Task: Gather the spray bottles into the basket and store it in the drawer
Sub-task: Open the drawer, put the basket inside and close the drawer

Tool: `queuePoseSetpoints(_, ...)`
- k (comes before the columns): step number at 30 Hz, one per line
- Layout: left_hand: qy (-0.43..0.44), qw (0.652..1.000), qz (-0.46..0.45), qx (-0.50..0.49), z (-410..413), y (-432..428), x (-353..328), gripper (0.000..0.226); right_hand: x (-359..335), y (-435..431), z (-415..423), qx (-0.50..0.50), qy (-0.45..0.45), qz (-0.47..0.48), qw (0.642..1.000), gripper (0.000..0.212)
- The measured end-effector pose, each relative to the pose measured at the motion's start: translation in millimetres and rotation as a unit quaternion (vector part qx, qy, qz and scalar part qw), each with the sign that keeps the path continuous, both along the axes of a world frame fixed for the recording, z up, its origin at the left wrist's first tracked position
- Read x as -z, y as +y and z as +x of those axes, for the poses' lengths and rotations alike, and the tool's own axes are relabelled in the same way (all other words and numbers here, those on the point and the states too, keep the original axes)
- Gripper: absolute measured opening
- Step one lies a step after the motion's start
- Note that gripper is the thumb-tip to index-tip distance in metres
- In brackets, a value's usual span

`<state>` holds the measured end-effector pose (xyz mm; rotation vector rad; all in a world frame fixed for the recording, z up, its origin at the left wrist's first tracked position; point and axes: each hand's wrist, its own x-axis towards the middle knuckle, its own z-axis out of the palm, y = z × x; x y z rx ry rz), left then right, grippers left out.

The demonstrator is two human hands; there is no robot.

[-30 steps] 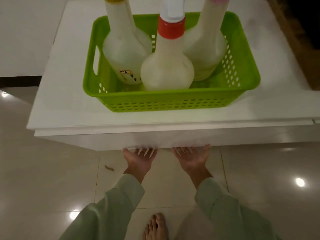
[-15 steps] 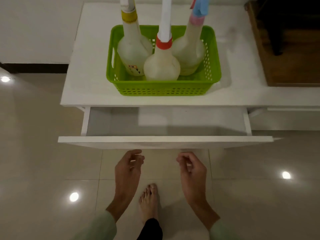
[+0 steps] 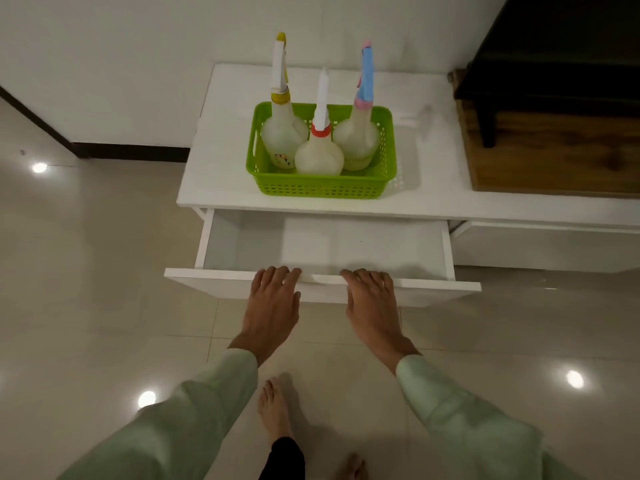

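Glossy beige floor tiles catch a few ceiling-light glints, and a low white cabinet stands against a pale wall with a dark skirting line. On the cabinet top sits a lime-green perforated basket, and all places below are told from that basket.

Inside it three translucent spray bottles stand upright and close together: the yellow-collared bottle at the basket's left rear, the pink-collared bottle with a blue trigger head at its right rear, and the red-collared bottle at the front middle, touching or almost touching both others.

Directly in front of the basket and below it, the white drawer is pulled out — its interior shows bare white panels. The left hand rests palm down on the drawer's front panel, in front of the basket's left half, fingers laid over the top edge and slightly spread, gripping nothing else. The right hand lies the same way in front of the basket's right half, fingers curled over the same edge. Both wrists come out of pale green sleeves.

Right of the basket, a dark wooden board lies on the cabinet top with black furniture on it. Nearer than the drawer, a bare foot stands on the tiles.
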<state>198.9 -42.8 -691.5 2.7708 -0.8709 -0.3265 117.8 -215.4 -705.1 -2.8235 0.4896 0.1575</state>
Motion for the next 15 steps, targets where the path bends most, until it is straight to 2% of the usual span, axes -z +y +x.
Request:
queuePoseSetpoints(3,0.015,1.000,-0.006,-0.007,-15,5,-3,0.040,-1,5,-16,-0.003,0.001,0.014,1.000,0.049)
queuePoseSetpoints(10,-0.012,0.999,-0.015,-0.033,-53,27,4,0.030,4,29,-60,0.008,-0.018,0.016,1.000,0.050)
queuePoseSetpoints(15,-0.018,0.999,-0.005,-0.044,-75,39,11,0.039,6,38,-83,0.003,-0.016,0.030,0.999,0.057)
